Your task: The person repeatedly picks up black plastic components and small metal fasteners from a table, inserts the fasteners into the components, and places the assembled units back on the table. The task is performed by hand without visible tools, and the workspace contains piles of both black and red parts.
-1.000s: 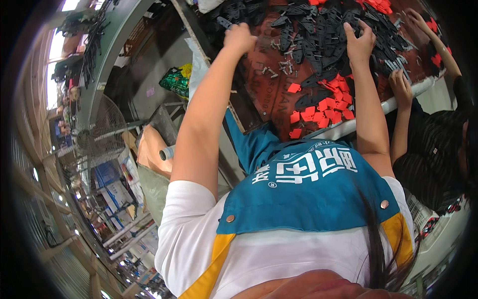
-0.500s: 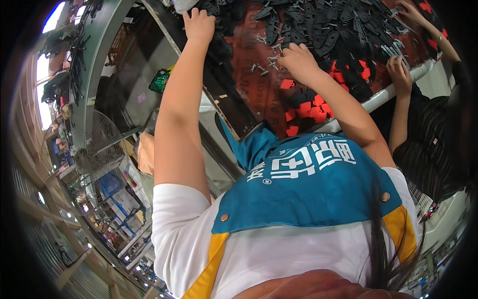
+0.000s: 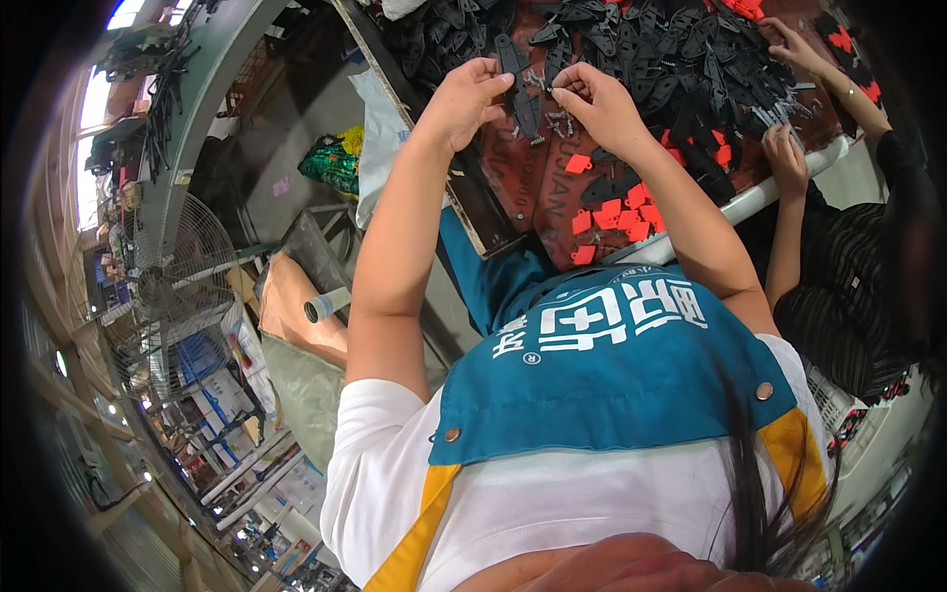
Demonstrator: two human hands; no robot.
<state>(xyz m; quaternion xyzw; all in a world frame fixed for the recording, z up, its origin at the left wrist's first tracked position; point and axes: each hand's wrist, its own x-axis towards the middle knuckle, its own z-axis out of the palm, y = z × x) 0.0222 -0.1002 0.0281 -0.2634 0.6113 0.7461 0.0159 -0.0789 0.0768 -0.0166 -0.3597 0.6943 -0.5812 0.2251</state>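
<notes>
Standing fan (image 3: pixel 163 286) far left by the wall. Left hand (image 3: pixel 464 99) pinches the long black plastic piece (image 3: pixel 520 84) above the table (image 3: pixel 538 202), grip narrow on its left edge. Right hand (image 3: pixel 592 99) pinches something small at the piece's right side; what it is, cannot tell. Best held steady and aligned squarely. Red tags (image 3: pixel 617 212) lie near, co-worker's hand (image 3: pixel 784 148) right.
</notes>
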